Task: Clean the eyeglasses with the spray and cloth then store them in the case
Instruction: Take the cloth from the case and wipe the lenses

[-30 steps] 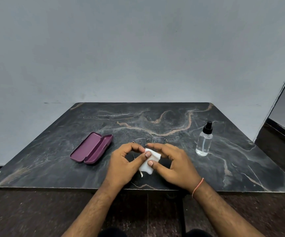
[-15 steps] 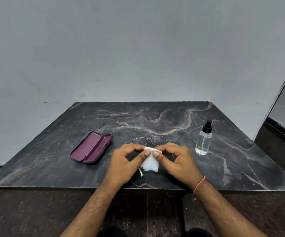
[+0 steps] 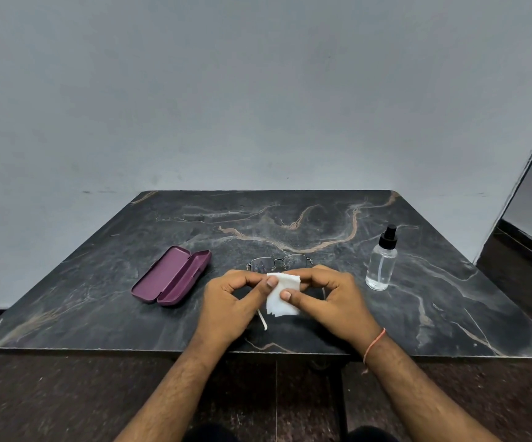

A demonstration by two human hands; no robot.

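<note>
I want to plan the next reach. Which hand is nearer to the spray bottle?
The right hand is nearer; the spray bottle stands just beyond it, to its right. The left hand is farther, on the other side of the white cloth that both pinch.

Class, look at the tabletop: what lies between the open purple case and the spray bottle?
In the head view, the eyeglasses lie between the case and spray bottle, with both hands, left hand and right hand, pinching the white cloth just before them.
</note>
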